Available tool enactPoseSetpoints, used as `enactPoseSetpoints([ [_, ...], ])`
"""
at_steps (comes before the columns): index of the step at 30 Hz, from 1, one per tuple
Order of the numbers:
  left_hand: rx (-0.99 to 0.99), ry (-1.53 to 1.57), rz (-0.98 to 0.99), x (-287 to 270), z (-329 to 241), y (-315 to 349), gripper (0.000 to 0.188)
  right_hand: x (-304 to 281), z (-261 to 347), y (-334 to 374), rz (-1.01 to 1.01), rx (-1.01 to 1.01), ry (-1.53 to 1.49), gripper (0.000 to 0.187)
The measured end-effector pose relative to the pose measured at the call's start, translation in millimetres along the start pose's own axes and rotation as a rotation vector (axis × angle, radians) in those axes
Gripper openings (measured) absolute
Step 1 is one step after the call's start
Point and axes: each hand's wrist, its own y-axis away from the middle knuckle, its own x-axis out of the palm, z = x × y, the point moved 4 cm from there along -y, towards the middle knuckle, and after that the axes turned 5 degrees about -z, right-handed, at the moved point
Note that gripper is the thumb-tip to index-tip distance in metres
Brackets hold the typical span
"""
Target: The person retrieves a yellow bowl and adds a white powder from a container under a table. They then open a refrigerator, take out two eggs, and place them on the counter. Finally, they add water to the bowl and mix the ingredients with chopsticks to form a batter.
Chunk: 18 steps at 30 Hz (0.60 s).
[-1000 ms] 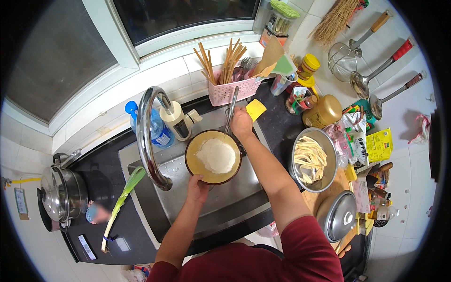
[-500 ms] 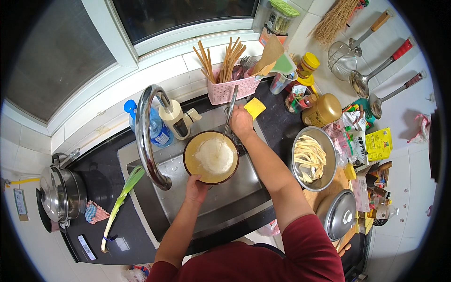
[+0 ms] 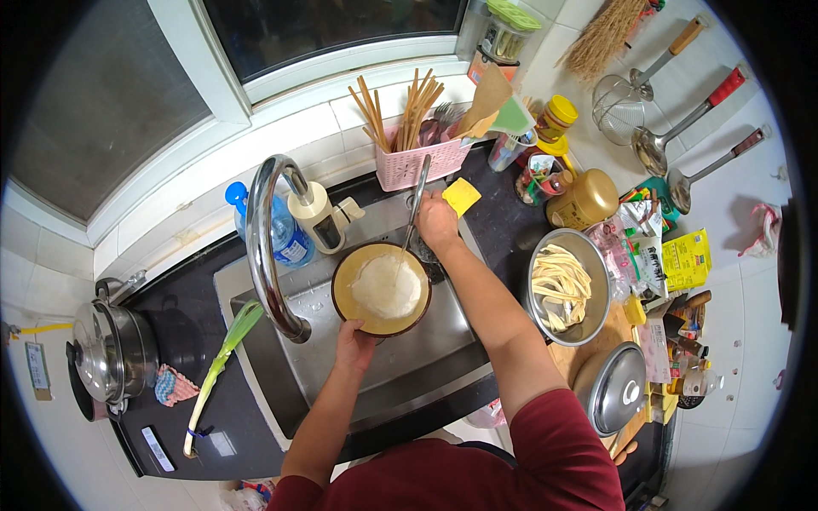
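Observation:
A round yellow-tan bowl (image 3: 343, 300) with a dark rim is held over the sink. Inside it lies a mound of white, flour-like stuff (image 3: 388, 289). My left hand (image 3: 354, 342) grips the bowl by its near rim, thumb on the edge. On the far right side of the bowl, my right hand (image 3: 436, 220) is closed round a slender metal utensil (image 3: 418, 200). The utensil slants down, its lower end reaching into the white stuff; the shape of that end is hidden.
The metal sink (image 3: 307, 362) lies beneath, with a tall curved faucet (image 3: 260, 247) at left. A yellow sponge (image 3: 461, 197) sits beyond my right hand. At right are a steel basin of pale strips (image 3: 601, 294) and a lidded pot (image 3: 615, 392). A leek (image 3: 213, 375) lies at left.
The utensil's lower end has shifted slightly within the bowl. The bowl has moved very slightly; both hands keep their holds.

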Motion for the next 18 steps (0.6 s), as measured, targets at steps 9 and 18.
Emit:
enactPoseSetpoints([
  [9,0.014,-0.005,-0.021,5,-3,5,0.059,3,-2,0,-0.015,-0.004,-0.024,0.038],
  [18,0.022,-0.04,-0.049,9,-3,11,0.059,-1,0,1,0.01,0.006,-0.015,0.038],
])
